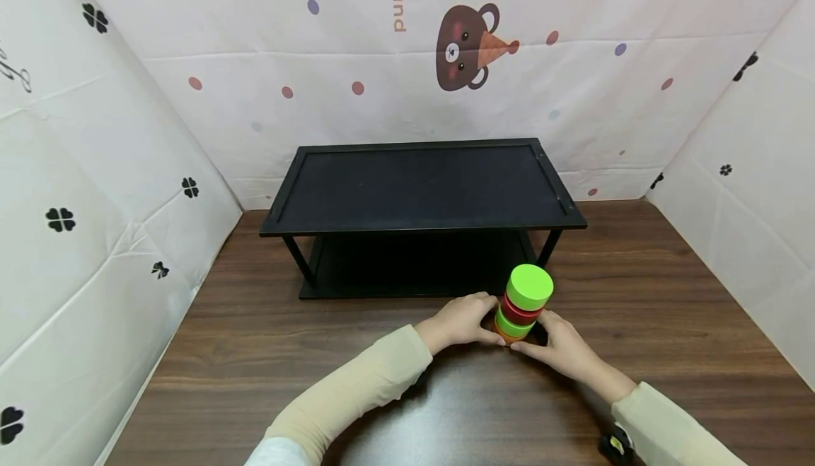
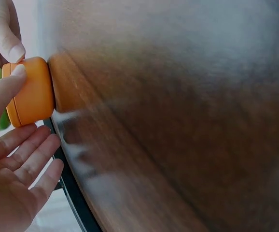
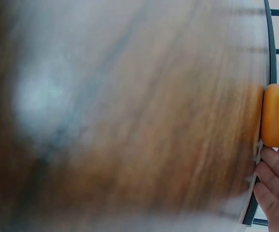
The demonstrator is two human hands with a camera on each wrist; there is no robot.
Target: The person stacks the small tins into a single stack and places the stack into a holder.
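Note:
A stack of round containers stands on the table near the shelf's front right corner. From the top it shows a bright green container (image 1: 530, 286), a red container (image 1: 521, 312), another green container (image 1: 512, 327) and an orange container (image 2: 33, 92) at the bottom, with a seam near its upper edge. My left hand (image 1: 463, 321) holds the orange container from the left, thumb in front and fingers around its side. From the right, my right hand (image 1: 565, 348) grips the same container, its thumb close to the left one. The wrist views show the orange container's base on the table.
Behind the stack is a black two-tier shelf (image 1: 420, 187) on the brown wooden table (image 1: 255, 381). White patterned sheets (image 1: 356, 112) enclose the back and sides. A small black device (image 1: 615, 446) sits at my right wrist.

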